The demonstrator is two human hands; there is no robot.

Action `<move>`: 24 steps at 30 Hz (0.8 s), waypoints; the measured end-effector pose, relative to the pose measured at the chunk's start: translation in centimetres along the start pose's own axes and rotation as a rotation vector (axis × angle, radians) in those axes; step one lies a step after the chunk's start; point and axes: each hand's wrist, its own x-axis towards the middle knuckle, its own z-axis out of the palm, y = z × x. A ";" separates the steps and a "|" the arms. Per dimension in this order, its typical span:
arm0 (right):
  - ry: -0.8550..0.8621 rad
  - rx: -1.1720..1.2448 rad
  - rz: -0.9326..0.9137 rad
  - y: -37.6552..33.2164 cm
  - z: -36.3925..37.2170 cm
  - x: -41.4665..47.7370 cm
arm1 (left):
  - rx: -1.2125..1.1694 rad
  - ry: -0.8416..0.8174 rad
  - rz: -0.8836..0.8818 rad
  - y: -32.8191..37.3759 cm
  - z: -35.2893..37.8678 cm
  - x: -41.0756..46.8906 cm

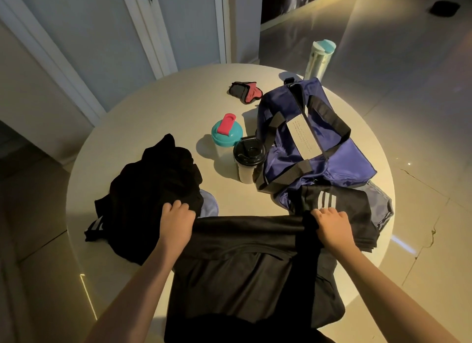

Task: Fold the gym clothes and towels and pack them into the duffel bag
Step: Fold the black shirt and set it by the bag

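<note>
A black garment [245, 261] is stretched across the near edge of the round table [158, 107] and hangs down toward me. My left hand [177, 221] grips its upper left edge and my right hand [332, 225] grips its upper right edge. A crumpled pile of black clothes [153, 189] lies to the left, with white stripes showing at its lower edge. Another black garment with white stripes [339, 207] lies under my right hand. The navy duffel bag [306, 138] with black straps sits at the right, its opening hidden.
A teal shaker with a red lid [226, 130] and a black-lidded cup [248, 158] stand beside the bag. Red and black gloves [245, 91] lie farther back. A tall pale bottle [319, 59] stands at the table's far edge. A bluish cloth [209, 204] peeks from under the pile.
</note>
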 end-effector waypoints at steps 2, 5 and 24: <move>0.028 0.023 0.036 0.6 0.2 -0.4 | -0.039 0.008 -0.011 -0.2 -0.1 0.0; 0.076 0.100 0.131 1.7 -0.6 -0.8 | -0.167 0.036 -0.035 -0.4 -0.4 0.4; 0.372 0.445 0.322 4.5 -3.6 -0.7 | -0.260 0.318 -0.032 0.5 -2.7 2.3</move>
